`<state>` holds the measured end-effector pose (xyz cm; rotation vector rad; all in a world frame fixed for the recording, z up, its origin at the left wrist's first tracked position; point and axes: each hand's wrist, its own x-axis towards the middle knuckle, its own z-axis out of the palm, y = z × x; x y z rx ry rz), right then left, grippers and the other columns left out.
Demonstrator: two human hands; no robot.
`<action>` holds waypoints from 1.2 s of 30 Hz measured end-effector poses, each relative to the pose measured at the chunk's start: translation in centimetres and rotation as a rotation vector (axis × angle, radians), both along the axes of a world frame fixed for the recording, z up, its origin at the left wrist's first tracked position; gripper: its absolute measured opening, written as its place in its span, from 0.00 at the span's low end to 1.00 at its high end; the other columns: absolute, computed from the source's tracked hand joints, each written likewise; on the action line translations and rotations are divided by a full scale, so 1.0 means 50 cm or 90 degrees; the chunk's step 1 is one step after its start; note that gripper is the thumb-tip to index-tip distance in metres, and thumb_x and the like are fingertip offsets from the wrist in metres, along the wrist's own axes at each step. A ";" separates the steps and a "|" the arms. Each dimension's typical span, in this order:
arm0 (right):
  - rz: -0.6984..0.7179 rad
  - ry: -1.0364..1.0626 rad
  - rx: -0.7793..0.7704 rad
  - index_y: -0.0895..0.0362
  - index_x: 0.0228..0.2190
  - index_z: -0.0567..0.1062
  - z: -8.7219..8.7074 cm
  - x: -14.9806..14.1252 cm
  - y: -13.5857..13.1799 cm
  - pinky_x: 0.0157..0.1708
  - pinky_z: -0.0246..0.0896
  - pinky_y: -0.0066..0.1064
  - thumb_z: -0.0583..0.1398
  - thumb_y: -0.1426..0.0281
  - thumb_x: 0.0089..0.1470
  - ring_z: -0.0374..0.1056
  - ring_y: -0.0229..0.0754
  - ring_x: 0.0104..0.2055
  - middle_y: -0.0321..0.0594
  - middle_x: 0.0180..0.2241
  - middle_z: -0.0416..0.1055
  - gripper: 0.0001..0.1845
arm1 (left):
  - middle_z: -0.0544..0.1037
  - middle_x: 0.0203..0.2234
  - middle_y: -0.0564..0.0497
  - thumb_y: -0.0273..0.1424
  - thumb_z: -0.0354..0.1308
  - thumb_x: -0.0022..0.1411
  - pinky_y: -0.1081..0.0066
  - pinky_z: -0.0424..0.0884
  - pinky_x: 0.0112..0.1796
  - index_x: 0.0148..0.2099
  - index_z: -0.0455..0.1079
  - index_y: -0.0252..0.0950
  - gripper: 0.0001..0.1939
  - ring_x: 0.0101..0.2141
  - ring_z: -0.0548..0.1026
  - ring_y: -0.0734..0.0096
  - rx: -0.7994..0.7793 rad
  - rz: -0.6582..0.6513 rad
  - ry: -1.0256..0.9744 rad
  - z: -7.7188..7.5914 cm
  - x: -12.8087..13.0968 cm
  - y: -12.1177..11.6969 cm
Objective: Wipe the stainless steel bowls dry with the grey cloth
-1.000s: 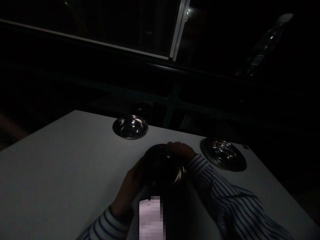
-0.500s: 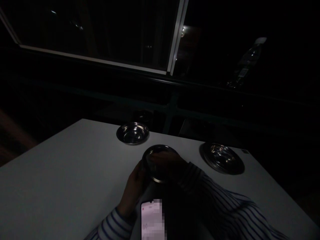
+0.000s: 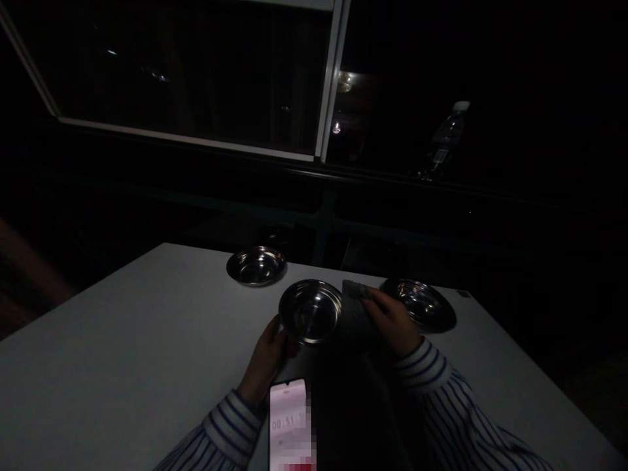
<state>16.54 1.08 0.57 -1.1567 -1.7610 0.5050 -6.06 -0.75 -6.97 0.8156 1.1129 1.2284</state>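
A shiny steel bowl (image 3: pixel 311 313) is tilted toward me above the table, and my left hand (image 3: pixel 266 358) is closed on its left rim. Some of the left fingers are hidden behind it. Just right of the bowl, my right hand (image 3: pixel 395 320) pinches the top edge of a dark grey cloth (image 3: pixel 357 314), which hangs down beside the bowl's right rim. Whether the cloth touches the rim is too dark to tell. Below the bowl, a lit phone (image 3: pixel 287 422) displays a timer.
On the white table (image 3: pixel 147 340), a second steel bowl (image 3: pixel 256 266) stands at the back edge. Steel dishes (image 3: pixel 426 305), seemingly stacked, sit behind my right hand. A clear bottle (image 3: pixel 447 139) stands near the window frame (image 3: pixel 196 139).
My right hand has come out of the bowl and moved right, bringing the cloth into sight. The left hand keeps its hold on the bowl. The view has shifted slightly.
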 end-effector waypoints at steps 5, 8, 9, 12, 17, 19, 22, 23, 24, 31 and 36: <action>-0.045 0.020 -0.006 0.57 0.39 0.76 -0.017 0.025 -0.011 0.47 0.65 0.38 0.54 0.64 0.52 0.71 0.45 0.45 0.43 0.41 0.75 0.17 | 0.72 0.19 0.53 0.41 0.61 0.50 0.72 0.65 0.23 0.57 0.58 0.29 0.35 0.20 0.71 0.72 -0.019 -0.015 -0.009 0.002 0.003 0.003; -0.057 0.030 -0.007 0.56 0.39 0.76 -0.025 0.034 -0.020 0.46 0.66 0.39 0.54 0.64 0.52 0.71 0.46 0.45 0.42 0.41 0.75 0.16 | 0.71 0.19 0.55 0.39 0.63 0.48 0.72 0.65 0.24 0.60 0.55 0.32 0.40 0.20 0.70 0.74 -0.019 -0.028 -0.034 0.011 0.004 -0.001; -0.062 0.034 -0.007 0.56 0.39 0.76 -0.028 0.037 -0.022 0.46 0.66 0.40 0.54 0.64 0.52 0.70 0.46 0.45 0.42 0.41 0.75 0.16 | 0.71 0.19 0.55 0.39 0.63 0.48 0.72 0.65 0.25 0.61 0.53 0.34 0.41 0.20 0.70 0.74 -0.015 -0.030 -0.040 0.015 0.004 -0.004; -0.080 0.046 -0.009 0.56 0.39 0.76 -0.039 0.051 -0.031 0.46 0.65 0.40 0.55 0.63 0.52 0.70 0.47 0.45 0.43 0.41 0.75 0.16 | 0.72 0.21 0.55 0.37 0.62 0.50 0.71 0.67 0.28 0.62 0.53 0.35 0.40 0.22 0.71 0.74 -0.003 -0.038 -0.027 0.023 0.001 -0.011; -0.129 0.066 -0.018 0.56 0.39 0.76 -0.053 0.082 -0.043 0.46 0.65 0.41 0.56 0.61 0.51 0.71 0.48 0.44 0.43 0.40 0.76 0.17 | 0.74 0.23 0.53 0.39 0.61 0.51 0.71 0.67 0.29 0.63 0.53 0.35 0.40 0.24 0.71 0.73 -0.001 -0.046 0.031 0.023 -0.008 -0.017; -0.147 0.076 -0.021 0.56 0.39 0.76 -0.055 0.092 -0.047 0.47 0.65 0.42 0.57 0.59 0.50 0.71 0.48 0.44 0.42 0.40 0.76 0.18 | 0.74 0.22 0.53 0.39 0.60 0.51 0.72 0.66 0.28 0.63 0.53 0.34 0.40 0.24 0.70 0.74 0.000 -0.041 0.055 0.020 -0.011 -0.016; -0.168 0.084 -0.025 0.56 0.38 0.76 -0.056 0.102 -0.050 0.46 0.65 0.42 0.58 0.57 0.49 0.71 0.49 0.44 0.42 0.39 0.76 0.19 | 0.73 0.22 0.54 0.39 0.60 0.52 0.72 0.65 0.27 0.64 0.51 0.33 0.40 0.23 0.70 0.74 -0.002 -0.044 0.071 0.019 -0.013 -0.013; -0.172 0.083 -0.026 0.56 0.38 0.76 -0.056 0.104 -0.051 0.46 0.65 0.42 0.58 0.56 0.49 0.71 0.49 0.44 0.42 0.40 0.76 0.20 | 0.74 0.22 0.54 0.39 0.60 0.53 0.72 0.66 0.28 0.64 0.51 0.32 0.40 0.23 0.70 0.73 -0.003 -0.047 0.072 0.019 -0.013 -0.013; -0.174 0.081 -0.025 0.57 0.38 0.76 -0.056 0.106 -0.051 0.46 0.66 0.41 0.57 0.56 0.49 0.71 0.49 0.44 0.42 0.40 0.76 0.20 | 0.74 0.22 0.53 0.38 0.60 0.53 0.71 0.66 0.29 0.64 0.50 0.32 0.40 0.24 0.70 0.73 -0.003 -0.051 0.072 0.021 -0.012 -0.012; -0.190 0.094 -0.023 0.56 0.37 0.77 -0.070 0.113 -0.043 0.48 0.64 0.45 0.58 0.54 0.48 0.71 0.50 0.44 0.43 0.39 0.76 0.21 | 0.73 0.21 0.54 0.37 0.62 0.50 0.71 0.66 0.28 0.63 0.54 0.33 0.39 0.22 0.70 0.74 -0.027 -0.055 0.022 0.030 0.003 -0.001; -0.195 0.098 -0.047 0.56 0.36 0.77 -0.088 0.115 -0.033 0.48 0.64 0.47 0.58 0.54 0.48 0.71 0.51 0.44 0.44 0.39 0.76 0.21 | 0.75 0.22 0.51 0.35 0.62 0.50 0.70 0.67 0.28 0.62 0.55 0.32 0.38 0.24 0.73 0.71 -0.047 -0.042 0.006 0.018 0.012 0.022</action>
